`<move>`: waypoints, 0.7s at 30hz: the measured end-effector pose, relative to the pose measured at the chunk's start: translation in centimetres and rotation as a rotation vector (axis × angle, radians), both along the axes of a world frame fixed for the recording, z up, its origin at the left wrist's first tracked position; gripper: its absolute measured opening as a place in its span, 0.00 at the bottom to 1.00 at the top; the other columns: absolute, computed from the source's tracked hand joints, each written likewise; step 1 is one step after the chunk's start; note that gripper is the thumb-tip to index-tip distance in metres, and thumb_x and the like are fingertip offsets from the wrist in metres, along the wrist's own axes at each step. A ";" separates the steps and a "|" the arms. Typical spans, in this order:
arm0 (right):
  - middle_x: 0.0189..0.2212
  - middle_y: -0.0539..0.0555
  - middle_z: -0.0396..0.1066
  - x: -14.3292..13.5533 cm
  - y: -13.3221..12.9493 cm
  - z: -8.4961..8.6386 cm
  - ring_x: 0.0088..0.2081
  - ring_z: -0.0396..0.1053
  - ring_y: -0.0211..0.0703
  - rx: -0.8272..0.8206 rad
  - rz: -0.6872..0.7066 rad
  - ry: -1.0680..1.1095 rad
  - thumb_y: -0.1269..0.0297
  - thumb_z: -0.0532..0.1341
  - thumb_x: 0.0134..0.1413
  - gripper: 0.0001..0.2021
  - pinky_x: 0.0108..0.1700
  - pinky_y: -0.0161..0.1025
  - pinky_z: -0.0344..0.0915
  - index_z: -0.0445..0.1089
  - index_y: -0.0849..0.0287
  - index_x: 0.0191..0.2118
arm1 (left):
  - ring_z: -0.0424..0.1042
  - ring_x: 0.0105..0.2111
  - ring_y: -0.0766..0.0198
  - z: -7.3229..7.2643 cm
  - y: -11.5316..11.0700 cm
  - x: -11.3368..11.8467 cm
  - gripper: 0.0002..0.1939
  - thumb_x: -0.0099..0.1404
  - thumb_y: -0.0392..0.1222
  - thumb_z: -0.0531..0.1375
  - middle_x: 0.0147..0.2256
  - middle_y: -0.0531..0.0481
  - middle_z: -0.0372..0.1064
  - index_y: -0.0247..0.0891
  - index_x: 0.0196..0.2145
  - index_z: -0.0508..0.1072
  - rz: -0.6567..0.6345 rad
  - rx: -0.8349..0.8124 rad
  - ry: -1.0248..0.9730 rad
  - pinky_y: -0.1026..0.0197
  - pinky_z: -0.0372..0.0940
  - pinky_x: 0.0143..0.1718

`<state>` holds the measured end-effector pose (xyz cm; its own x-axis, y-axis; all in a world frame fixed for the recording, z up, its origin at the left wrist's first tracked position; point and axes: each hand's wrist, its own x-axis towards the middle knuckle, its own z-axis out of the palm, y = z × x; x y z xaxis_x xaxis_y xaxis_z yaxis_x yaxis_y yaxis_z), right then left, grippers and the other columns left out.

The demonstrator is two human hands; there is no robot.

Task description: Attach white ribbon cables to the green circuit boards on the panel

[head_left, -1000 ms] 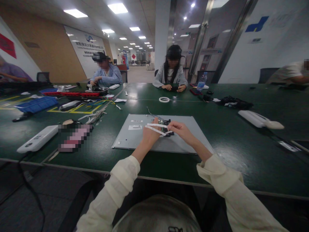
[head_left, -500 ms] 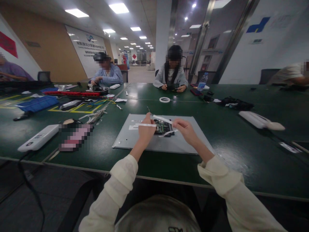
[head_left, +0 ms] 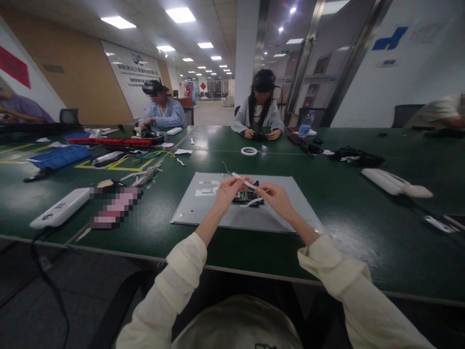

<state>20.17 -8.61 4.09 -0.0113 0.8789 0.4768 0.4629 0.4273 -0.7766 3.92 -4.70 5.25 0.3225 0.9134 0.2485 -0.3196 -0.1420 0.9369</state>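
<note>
The left hand (head_left: 227, 193) has just moved in toward the right hand (head_left: 277, 198), and the white strip (head_left: 248, 183) that lay across its back half a second ago now runs between both sets of fingertips. Each hand grasps it in a pinch, thumb against finger. That probably gives better control over its angle and tension than the looser hold did — though whether it is tape or flat cable, I cannot tell.

The strip is just above the green circuit board (head_left: 244, 196), which sits below and between the hands, partly hidden by them. A loose white end (head_left: 252, 202) shows beside the right fingertips, over the board's near side; whether it joins the held strip is unclear. Under all this, the grey panel (head_left: 203, 213) rests flat on the tabletop (head_left: 145, 235), its labels (head_left: 206, 192) left of the left hand. A white ring (head_left: 249, 151) lies beyond both hands — well apart from them.
</note>
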 end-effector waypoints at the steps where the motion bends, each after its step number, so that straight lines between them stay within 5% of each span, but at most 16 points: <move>1: 0.27 0.53 0.70 0.0 0.0 -0.1 0.30 0.65 0.40 -0.008 -0.005 -0.005 0.56 0.58 0.50 0.12 0.31 0.36 0.60 0.71 0.60 0.28 | 0.74 0.37 0.59 0.0 0.0 0.0 0.22 0.54 0.54 0.61 0.35 0.42 0.75 0.31 0.36 0.74 0.021 -0.019 -0.001 0.59 0.67 0.41; 8: 0.25 0.53 0.72 -0.2 0.2 -0.3 0.26 0.66 0.39 -0.107 0.013 0.007 0.54 0.59 0.48 0.14 0.29 0.35 0.60 0.72 0.61 0.28 | 0.74 0.32 0.62 0.0 0.2 0.0 0.22 0.55 0.54 0.61 0.34 0.42 0.75 0.32 0.38 0.74 0.032 -0.053 -0.008 0.62 0.68 0.36; 17: 0.43 0.58 0.71 -0.3 0.4 0.1 0.44 0.69 0.47 -0.159 0.080 0.197 0.53 0.62 0.45 0.24 0.44 0.43 0.65 0.69 0.60 0.47 | 0.74 0.33 0.60 -0.4 -0.1 0.1 0.22 0.56 0.54 0.60 0.34 0.41 0.75 0.31 0.38 0.74 -0.029 -0.030 0.064 0.62 0.69 0.33; 21: 0.44 0.57 0.71 -0.8 -0.1 0.8 0.44 0.69 0.47 -0.217 0.220 0.288 0.52 0.64 0.43 0.24 0.45 0.43 0.66 0.69 0.58 0.47 | 0.74 0.30 0.62 -0.6 0.0 0.3 0.20 0.57 0.53 0.58 0.32 0.45 0.75 0.33 0.37 0.75 -0.002 0.037 0.107 0.60 0.69 0.35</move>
<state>19.41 -8.74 4.91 -0.1035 0.9507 0.2924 0.1299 0.3044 -0.9437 4.24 -4.68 4.65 0.3508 0.9035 0.2463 -0.2181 -0.1769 0.9597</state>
